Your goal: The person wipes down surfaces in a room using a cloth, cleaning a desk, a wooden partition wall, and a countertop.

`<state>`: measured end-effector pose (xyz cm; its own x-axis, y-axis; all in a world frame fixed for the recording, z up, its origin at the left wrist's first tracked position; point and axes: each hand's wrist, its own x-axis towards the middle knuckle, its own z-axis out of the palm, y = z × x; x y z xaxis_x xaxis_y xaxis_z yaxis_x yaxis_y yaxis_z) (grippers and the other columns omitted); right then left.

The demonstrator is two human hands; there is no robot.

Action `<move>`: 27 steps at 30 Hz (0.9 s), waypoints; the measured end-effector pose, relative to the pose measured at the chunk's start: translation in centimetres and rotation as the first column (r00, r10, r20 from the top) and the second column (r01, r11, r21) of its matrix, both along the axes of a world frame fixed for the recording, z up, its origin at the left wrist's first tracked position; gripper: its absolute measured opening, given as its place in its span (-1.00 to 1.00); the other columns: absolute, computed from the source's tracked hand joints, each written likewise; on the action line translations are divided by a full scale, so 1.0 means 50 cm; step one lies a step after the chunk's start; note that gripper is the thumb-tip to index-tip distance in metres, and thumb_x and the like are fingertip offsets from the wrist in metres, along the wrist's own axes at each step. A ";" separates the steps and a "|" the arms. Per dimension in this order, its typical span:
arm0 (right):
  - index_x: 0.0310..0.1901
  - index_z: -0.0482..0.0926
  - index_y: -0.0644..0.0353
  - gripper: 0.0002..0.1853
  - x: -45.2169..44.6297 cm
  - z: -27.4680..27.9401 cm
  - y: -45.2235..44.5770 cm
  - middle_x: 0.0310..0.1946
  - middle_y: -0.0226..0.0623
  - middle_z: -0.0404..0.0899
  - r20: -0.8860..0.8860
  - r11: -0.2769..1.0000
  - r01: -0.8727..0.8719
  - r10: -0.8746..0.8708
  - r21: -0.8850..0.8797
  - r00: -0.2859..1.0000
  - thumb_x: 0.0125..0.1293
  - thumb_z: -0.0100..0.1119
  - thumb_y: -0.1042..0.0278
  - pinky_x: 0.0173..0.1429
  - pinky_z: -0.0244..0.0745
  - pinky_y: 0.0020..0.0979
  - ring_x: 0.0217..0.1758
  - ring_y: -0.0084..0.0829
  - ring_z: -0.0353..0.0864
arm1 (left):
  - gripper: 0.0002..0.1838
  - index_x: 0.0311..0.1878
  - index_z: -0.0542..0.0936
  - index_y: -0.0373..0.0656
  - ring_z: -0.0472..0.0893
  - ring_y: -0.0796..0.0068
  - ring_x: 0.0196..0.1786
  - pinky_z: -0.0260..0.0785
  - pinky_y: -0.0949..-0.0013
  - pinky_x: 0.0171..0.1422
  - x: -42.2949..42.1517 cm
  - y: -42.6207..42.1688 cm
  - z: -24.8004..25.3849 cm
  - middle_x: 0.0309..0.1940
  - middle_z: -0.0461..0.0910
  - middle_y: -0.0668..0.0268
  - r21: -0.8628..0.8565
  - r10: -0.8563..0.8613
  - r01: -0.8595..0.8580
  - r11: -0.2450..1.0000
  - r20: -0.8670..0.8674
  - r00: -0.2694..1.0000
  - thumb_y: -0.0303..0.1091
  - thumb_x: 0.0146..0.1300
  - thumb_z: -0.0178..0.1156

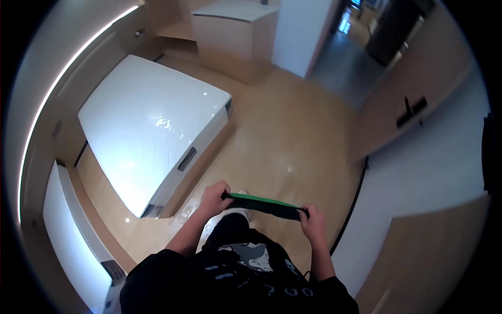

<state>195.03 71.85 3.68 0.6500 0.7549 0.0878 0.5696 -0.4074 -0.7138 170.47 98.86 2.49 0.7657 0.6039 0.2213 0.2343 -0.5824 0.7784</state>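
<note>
Stretched between my two hands is a dark strip of what looks like fabric point(266, 205), with a bright green band along its far edge. My left hand point(215, 198) pinches one end and my right hand point(312, 222) grips the other. The strip hangs level in front of my body, above the floor and my shoes. I cannot make out exactly what kind of item it is.
A plastic-wrapped white mattress point(141, 125) lies on a wooden bed base at the left. Another white mattress point(73, 235) is at the lower left. A wooden cabinet point(225, 44) stands at the back. An open door point(413, 94) with a black handle is at the right.
</note>
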 end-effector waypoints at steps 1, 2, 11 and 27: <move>-0.14 0.62 0.22 -0.83 0.055 -0.004 0.054 -0.24 -0.04 0.65 0.013 0.998 -0.041 0.040 0.039 0.999 0.28 0.36 0.42 -0.10 0.55 -0.15 -0.18 0.00 0.68 | -0.64 -0.32 0.47 -0.14 0.61 0.07 -0.35 0.42 0.18 -0.29 0.034 0.035 -0.009 -0.41 0.55 0.17 -0.011 0.031 -0.031 0.999 0.034 0.999 -0.45 -0.08 0.51; -0.13 0.62 0.23 -0.83 0.109 -0.013 0.108 -0.24 -0.04 0.65 0.025 0.994 -0.077 0.076 0.079 0.997 0.28 0.36 0.44 -0.10 0.55 -0.15 -0.17 0.00 0.68 | -0.65 -0.31 0.48 -0.14 0.61 0.07 -0.34 0.42 0.18 -0.28 0.072 0.076 -0.020 -0.40 0.56 0.17 0.012 0.045 -0.046 0.999 0.052 0.998 -0.45 -0.07 0.51; -0.19 0.59 0.26 -0.86 0.420 -0.014 0.494 -0.34 -0.11 0.57 0.206 0.992 -0.030 0.004 0.122 0.979 0.25 0.35 0.56 -0.15 0.49 -0.24 -0.27 -0.14 0.61 | -0.70 -0.28 0.51 -0.15 0.61 0.01 -0.30 0.41 0.13 -0.24 0.400 0.442 -0.034 -0.39 0.58 0.14 -0.155 0.045 -0.045 0.987 -0.004 0.999 -0.39 0.05 0.49; -0.15 0.65 0.23 -0.85 1.026 -0.025 1.105 -0.34 -0.09 0.61 0.151 0.968 -0.247 0.237 0.051 0.960 0.28 0.38 0.45 -0.17 0.54 -0.24 -0.29 -0.11 0.65 | -0.64 -0.34 0.45 -0.15 0.57 0.06 -0.34 0.39 0.18 -0.27 0.908 0.971 -0.077 -0.40 0.54 0.18 -0.091 0.158 -0.160 0.983 -0.019 0.987 -0.45 -0.05 0.52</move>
